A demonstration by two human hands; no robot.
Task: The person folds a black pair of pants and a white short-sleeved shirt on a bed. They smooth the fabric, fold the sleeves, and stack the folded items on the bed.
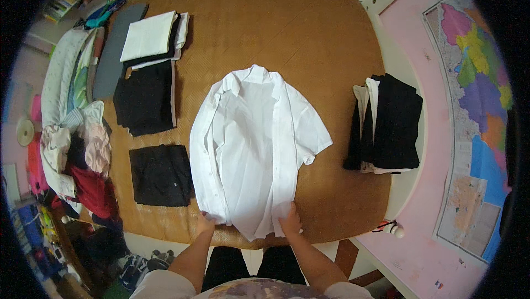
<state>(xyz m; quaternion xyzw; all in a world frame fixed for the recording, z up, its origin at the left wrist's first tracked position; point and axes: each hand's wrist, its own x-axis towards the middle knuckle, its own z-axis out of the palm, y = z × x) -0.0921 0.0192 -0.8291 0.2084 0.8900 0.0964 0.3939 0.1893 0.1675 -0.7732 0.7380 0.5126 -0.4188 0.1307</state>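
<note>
A white short-sleeved button-up shirt (250,133) lies face up and unbuttoned, its collar pointing away from me. The front panels are parted, so the inside of the back shows. One sleeve spreads out to the right; the left sleeve is not seen spread out. My left hand (206,222) grips the lower left corner of the hem. At the lower right corner, my right hand (291,221) pinches the hem. Between my hands the hem hangs slightly over the near edge of the woven brown mat (331,203) on the bed.
Folded black cloth (160,175) lies left of the shirt, with black (145,98) and white folded clothes (149,36) beyond. Another folded dark pile (395,123) sits at the right edge. Loose clothes (93,141) heap along the left; a map (482,79) hangs on the pink wall.
</note>
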